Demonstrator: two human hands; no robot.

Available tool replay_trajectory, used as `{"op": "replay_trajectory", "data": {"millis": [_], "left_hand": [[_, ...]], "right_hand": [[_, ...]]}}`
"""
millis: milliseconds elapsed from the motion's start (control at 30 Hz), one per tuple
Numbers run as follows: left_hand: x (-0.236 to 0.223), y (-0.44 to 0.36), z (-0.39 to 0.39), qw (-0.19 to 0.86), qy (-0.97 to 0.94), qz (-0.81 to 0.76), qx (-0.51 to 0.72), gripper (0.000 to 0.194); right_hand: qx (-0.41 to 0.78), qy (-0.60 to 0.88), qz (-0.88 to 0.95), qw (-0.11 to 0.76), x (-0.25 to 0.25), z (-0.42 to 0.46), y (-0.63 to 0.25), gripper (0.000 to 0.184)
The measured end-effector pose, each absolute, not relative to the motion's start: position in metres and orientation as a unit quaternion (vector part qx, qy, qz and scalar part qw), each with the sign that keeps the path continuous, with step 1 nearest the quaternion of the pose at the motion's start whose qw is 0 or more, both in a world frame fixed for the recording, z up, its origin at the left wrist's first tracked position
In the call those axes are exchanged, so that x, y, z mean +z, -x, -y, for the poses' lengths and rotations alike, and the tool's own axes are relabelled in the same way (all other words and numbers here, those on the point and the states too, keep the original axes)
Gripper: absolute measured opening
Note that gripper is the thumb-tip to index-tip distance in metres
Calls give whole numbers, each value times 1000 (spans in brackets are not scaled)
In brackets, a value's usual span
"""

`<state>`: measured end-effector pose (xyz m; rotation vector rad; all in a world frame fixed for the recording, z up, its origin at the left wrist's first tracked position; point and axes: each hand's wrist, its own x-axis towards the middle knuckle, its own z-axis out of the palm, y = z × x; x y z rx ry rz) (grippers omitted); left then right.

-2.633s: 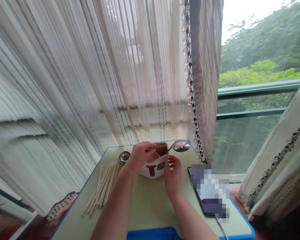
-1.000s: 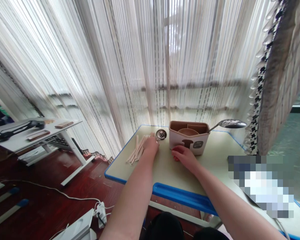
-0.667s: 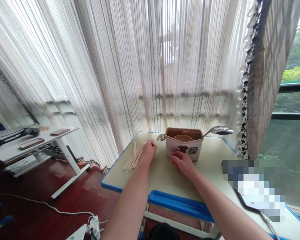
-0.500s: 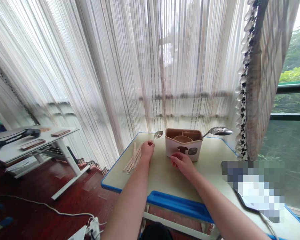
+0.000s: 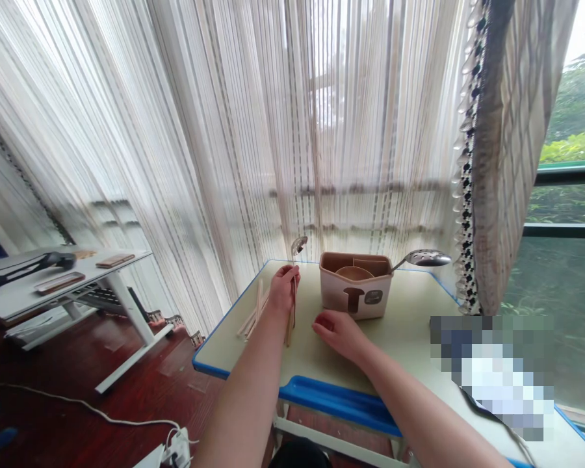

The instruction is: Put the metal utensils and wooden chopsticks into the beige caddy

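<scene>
My left hand [image 5: 283, 289] is closed around the thin handle of a small slotted spoon [image 5: 299, 246], whose perforated bowl points up above the fingers. Its handle runs down below the hand. Beside that handle a pale stick [image 5: 289, 330] shows; whether the hand holds it too, I cannot tell. More pale wooden chopsticks [image 5: 253, 318] lie at the table's left, partly behind my left forearm. My right hand [image 5: 338, 331] has its fingers loosely curled with nothing visible in them, in front of a white and brown utensil box [image 5: 336, 296]. A larger slotted spoon [image 5: 428, 259] leans out of the box's right side.
The box and chopsticks stand on a pale table [image 5: 400, 344] with a blue edge and front tray [image 5: 336, 406]. A pixelated object [image 5: 502, 383] with a cable lies at right. Striped curtains [image 5: 253, 130] hang behind. A white desk [image 5: 92, 273] stands at left.
My left hand has raised the small slotted spoon more upright, with its handle now showing below. My right hand has drawn back toward me, slightly away from the box.
</scene>
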<state>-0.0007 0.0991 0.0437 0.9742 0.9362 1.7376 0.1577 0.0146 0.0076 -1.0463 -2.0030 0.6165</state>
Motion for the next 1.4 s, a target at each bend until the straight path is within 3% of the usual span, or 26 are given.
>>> {"op": "replay_trajectory", "data": {"millis": [133,333,600,800,933,1200,1400], "left_hand": [[46,-6,-101,465,-379,-344,722,20],[44,-14,-99,444,-390,-335,734,19],[34,-15,-101,248,-475,-428,728,17],[38,-17,-91,182,-548,-440,688,14],[43,-21,-86,188,-547,-434,691,16],[46,-25,-85,255,-520,-365,729,27],[47,-26,-83,315,-505,-324,735,36]], "right_hand": [[289,400,779,386,8,-10,-141,28],[464,344,716,392,21,0,-136,28],[690,298,502,428,30,-8,-146,37],[809,227,407,359,40,-3,-160,28],[831,191,375,365,33,-8,-166,17],[850,178,355,346,32,-13,-164,29],[809,192,415,369,30,-15,-166,20]]}}
